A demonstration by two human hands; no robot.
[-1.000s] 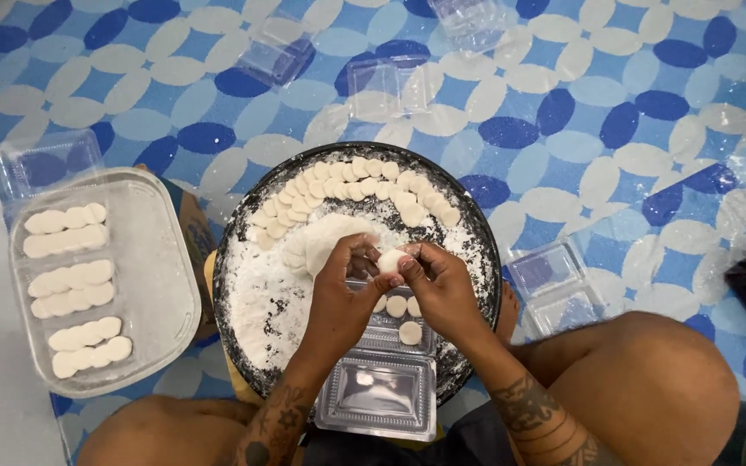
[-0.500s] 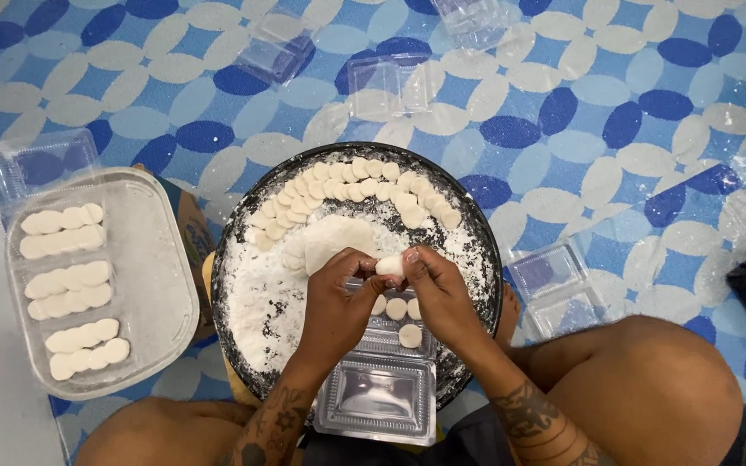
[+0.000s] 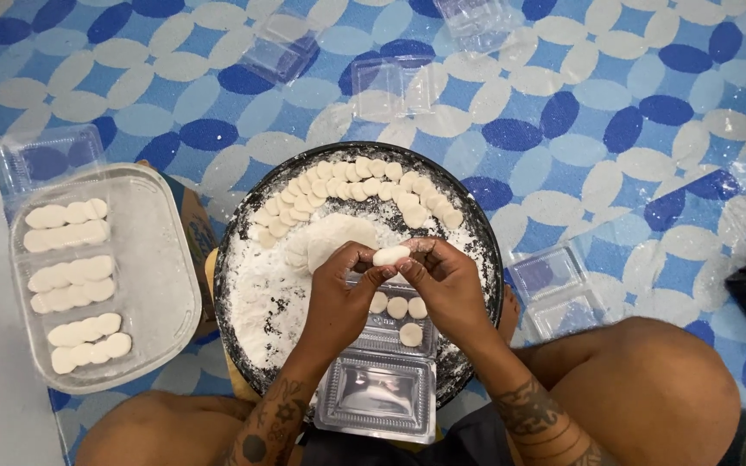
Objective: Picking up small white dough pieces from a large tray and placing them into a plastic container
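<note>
Head view, frame centre: left hand (image 3: 338, 298) and right hand (image 3: 446, 285) pinch one white dough piece (image 3: 390, 255) between fingertips, above the floured round tray (image 3: 252, 259). Below it, an open clear clamshell box (image 3: 373, 397) holds four pieces. At left, a plastic tray (image 3: 166, 285) carries six rows.

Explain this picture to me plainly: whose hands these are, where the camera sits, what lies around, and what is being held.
There is no machine here. A camera worn on a person's head looks straight down at their own two bare hands. The left hand and right hand together pinch one small white dough piece by the fingertips. Below them is a round dark tray dusted with flour, with a curved row of dough discs along its far side. An open clear plastic box lies on the tray's near edge, with a few discs in it. To the left, a clear rectangular tray holds rows of discs. Empty clear boxes lie on the blue patterned floor.
</note>
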